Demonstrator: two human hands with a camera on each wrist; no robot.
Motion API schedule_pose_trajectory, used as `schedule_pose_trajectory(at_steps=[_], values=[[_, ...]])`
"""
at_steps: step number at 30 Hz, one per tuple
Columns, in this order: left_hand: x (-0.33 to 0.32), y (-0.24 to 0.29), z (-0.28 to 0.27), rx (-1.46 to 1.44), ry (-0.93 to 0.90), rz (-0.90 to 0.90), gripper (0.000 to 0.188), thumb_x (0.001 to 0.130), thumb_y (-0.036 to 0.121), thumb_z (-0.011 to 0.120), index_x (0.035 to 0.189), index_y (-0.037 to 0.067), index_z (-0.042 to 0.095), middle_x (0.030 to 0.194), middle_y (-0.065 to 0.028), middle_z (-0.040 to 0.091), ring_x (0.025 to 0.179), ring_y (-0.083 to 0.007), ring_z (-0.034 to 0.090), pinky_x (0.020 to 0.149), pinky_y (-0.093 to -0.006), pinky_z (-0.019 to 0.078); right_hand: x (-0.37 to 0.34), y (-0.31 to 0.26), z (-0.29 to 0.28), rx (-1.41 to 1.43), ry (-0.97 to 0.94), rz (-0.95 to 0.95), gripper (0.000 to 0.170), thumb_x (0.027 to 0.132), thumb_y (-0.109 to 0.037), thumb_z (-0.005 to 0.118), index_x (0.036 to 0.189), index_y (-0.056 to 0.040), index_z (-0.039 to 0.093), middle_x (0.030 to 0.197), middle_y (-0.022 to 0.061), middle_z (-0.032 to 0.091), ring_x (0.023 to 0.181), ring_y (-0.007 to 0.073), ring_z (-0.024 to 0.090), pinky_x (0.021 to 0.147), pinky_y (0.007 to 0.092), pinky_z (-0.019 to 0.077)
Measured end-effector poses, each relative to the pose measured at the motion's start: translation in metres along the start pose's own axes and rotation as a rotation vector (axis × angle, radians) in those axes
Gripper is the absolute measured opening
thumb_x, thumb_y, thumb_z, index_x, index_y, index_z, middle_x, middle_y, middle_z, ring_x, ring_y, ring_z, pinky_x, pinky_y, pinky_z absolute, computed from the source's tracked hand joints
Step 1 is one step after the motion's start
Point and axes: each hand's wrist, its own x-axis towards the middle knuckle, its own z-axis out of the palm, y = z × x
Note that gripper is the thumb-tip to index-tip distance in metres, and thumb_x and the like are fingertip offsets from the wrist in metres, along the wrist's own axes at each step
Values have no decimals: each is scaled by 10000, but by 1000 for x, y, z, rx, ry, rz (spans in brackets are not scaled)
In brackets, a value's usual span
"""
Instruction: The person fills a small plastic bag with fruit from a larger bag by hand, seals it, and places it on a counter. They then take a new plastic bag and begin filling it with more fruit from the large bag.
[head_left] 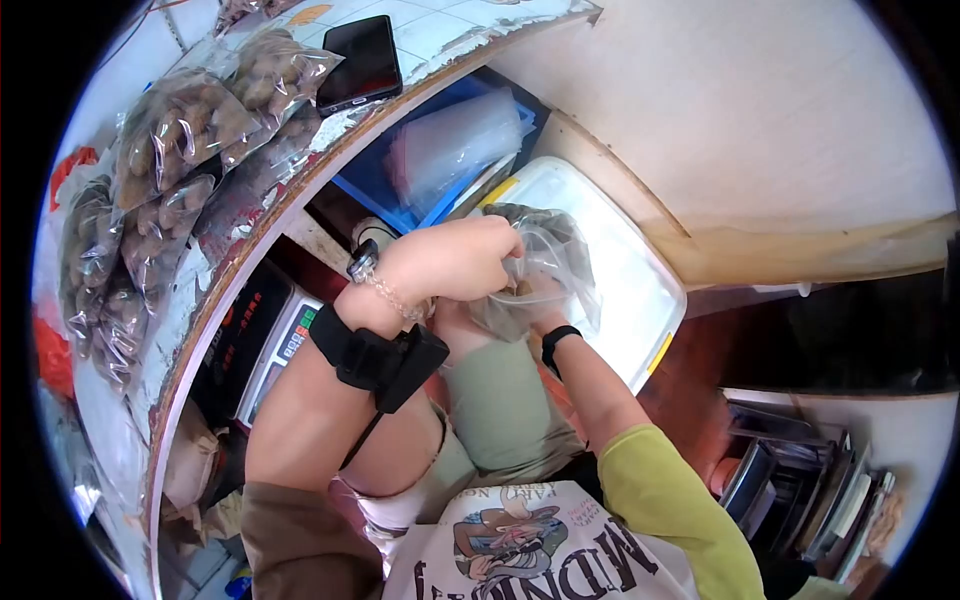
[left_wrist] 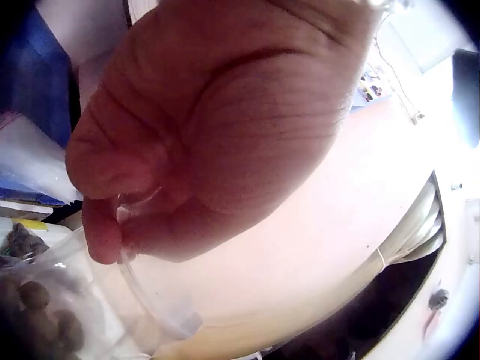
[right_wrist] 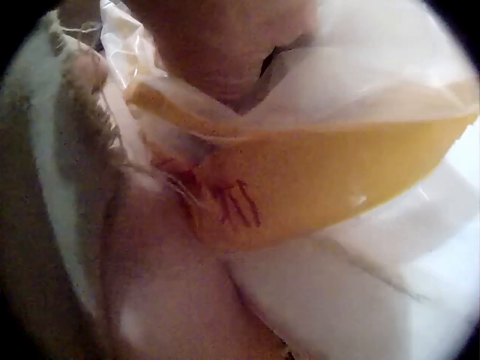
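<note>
My left hand (head_left: 455, 258) pinches the rim of a clear plastic bag (head_left: 568, 262) between thumb and curled fingers, above my lap. In the left wrist view, the left hand (left_wrist: 217, 127) fills the middle, and several small round brown pieces (left_wrist: 69, 330) show through the plastic below it. My right hand (head_left: 545, 312) is at the bag's near side, seen partly through the plastic, its fingers hidden. In the right wrist view, part of the right hand (right_wrist: 232, 45) shows at the top beside the plastic; I cannot tell what its fingers hold.
A white box (head_left: 625, 290) with yellow clips stands beyond the bag. A blue crate (head_left: 440, 205) holds flat plastic bags. On the counter lie filled bags of brown pieces (head_left: 180, 125) and a phone (head_left: 362, 62). Below it sits a scale (head_left: 283, 345).
</note>
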Motion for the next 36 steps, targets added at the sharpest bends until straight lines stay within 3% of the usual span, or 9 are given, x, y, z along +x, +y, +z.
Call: schedule_pose_trajectory(at_steps=[2,5,9,11,14,18,24,26,36], values=[[1,1,3,73,-52,13,392,782,16,485,1169,15,554,1178,-155,567,1127,-292,538,940,-347,437,-3,5,10,745,-22,93,385,784,-280,641,1144,-147,609,1102,139,636,1037,305,599,864,403,477],[7,3,7,0,-31,18,395,779,12,480,1167,8,552,1175,-156,567,1114,-295,542,933,-348,439,-9,25,-1,406,12,119,382,807,-315,617,1148,-144,603,1069,147,639,1021,315,597,843,390,467],[5,6,0,58,-90,-22,392,778,17,475,1162,4,551,1175,-157,566,1106,-295,544,930,-347,439,-15,6,-15,822,-24,200,396,832,-360,586,1163,-144,594,1101,158,630,1041,341,582,853,386,451],[-1,6,-1,-9,-38,-48,385,777,26,475,1153,6,555,1172,-160,568,1103,-298,542,930,-350,436,-5,16,-5,238,98,-6,332,817,-343,667,1024,-83,667,979,98,679,864,257,630,731,379,482],[2,-4,4,-2,81,22,369,764,49,498,1101,-10,638,1149,-200,611,1081,-348,573,924,-374,453,3,20,4,127,125,-22,380,813,-387,656,1036,-79,662,1010,106,676,898,282,624,762,388,472],[3,-3,1,8,61,28,365,763,48,501,1096,-15,637,1140,-201,613,1081,-350,572,925,-374,453,16,44,32,519,74,151,438,810,-421,655,1082,-78,643,1065,105,659,941,257,614,776,380,470],[10,-7,6,62,14,61,353,770,41,501,1094,-11,631,1138,-195,606,1090,-345,562,927,-374,448,39,80,46,545,101,-132,328,876,-319,629,1103,-81,635,1122,75,631,949,215,606,768,351,502],[11,-12,10,43,73,81,338,772,33,497,1079,-8,633,1124,-201,605,1093,-345,556,936,-376,440,28,48,-4,1682,-62,332,301,861,-207,634,1116,-53,589,1031,109,621,860,196,629,703,308,537],[16,-6,7,102,-25,80,365,771,9,484,1124,-17,570,1127,-175,575,1122,-320,528,969,-359,413,18,36,-17,2159,-110,505,254,894,-217,629,1107,-82,594,933,77,643,782,185,653,554,296,570]])
